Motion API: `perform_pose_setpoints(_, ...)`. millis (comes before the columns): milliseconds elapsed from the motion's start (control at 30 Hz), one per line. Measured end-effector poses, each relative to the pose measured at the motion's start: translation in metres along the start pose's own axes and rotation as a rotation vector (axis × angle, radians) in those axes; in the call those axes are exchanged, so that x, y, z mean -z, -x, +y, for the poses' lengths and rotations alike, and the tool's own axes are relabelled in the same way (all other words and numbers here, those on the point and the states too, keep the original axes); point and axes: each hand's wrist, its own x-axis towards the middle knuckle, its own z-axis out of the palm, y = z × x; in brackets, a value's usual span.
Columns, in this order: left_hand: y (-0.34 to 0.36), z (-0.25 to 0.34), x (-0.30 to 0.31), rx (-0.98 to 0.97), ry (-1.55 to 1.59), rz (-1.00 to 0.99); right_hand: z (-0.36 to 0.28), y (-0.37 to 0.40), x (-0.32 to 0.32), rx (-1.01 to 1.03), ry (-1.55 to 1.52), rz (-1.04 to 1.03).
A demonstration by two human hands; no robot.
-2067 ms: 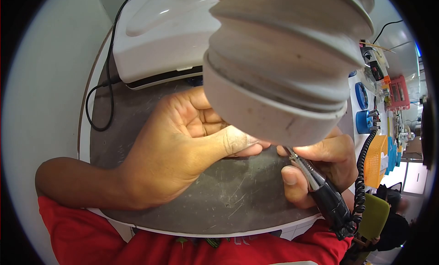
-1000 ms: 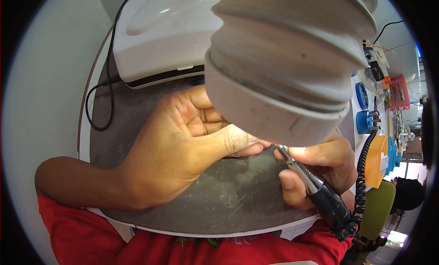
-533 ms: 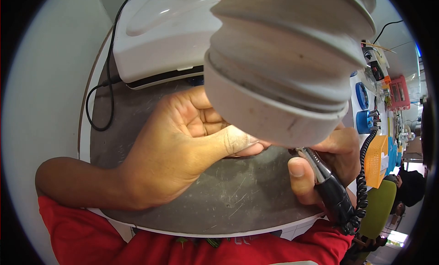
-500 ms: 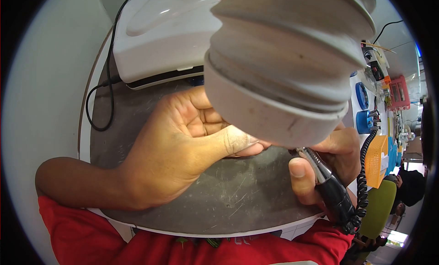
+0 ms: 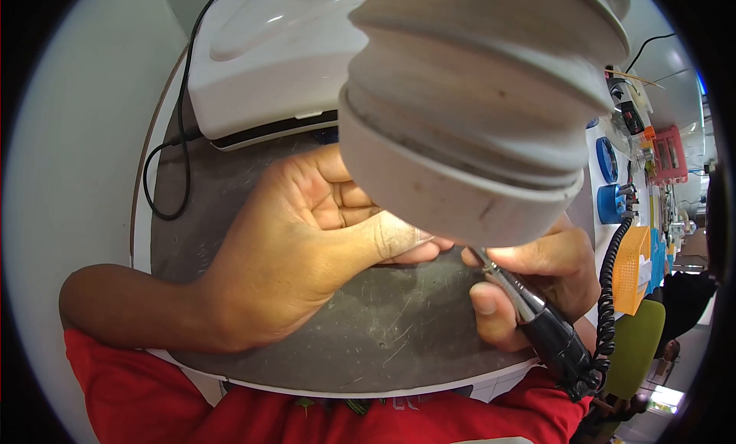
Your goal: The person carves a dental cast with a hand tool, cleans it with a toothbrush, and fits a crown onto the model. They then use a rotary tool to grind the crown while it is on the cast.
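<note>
A dark grey, scratched round work mat (image 5: 215,214) lies on a white tabletop (image 5: 77,175). At eleven o'clock stands a white plastic machine housing (image 5: 261,60), with a black cable (image 5: 172,140) looping at its nine o'clock. Toward three o'clock, a cluttered bench carries blue round tubs (image 5: 611,202), an orange perforated basket (image 5: 630,269) and a pink crate (image 5: 668,154). A green chair back (image 5: 636,352) shows at four o'clock.

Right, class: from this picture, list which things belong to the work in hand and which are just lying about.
In use: left hand, pinched on something hidden; right hand gripping the silver-and-black pen-shaped tool; its coiled black cord; grey ribbed hose over the hands; scratched dark grey mat.

Lying about: white plastic machine; thin black cable; orange basket; blue round tub; pink tray.
</note>
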Motion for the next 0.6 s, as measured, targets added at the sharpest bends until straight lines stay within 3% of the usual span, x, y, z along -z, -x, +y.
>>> perform_pose_setpoints(67, -0.001, 0.000, 0.000, -0.018, -0.018, -0.014, -0.002, -0.001, 0.002, -0.019, -0.008, 0.012)
perform_pose_setpoints(133, -0.001, -0.002, 0.001, -0.018, -0.021, -0.010, -0.003, -0.006, 0.011, -0.041, 0.049, -0.131)
perform_pose_setpoints(333, 0.000, -0.001, 0.002, -0.006, -0.016, -0.017, -0.002, 0.001, 0.000, -0.051, -0.029, 0.014)
perform_pose_setpoints(600, 0.000, 0.000, 0.000, 0.008, 0.017, -0.008, 0.006, -0.001, 0.001, 0.018, -0.006, -0.021)
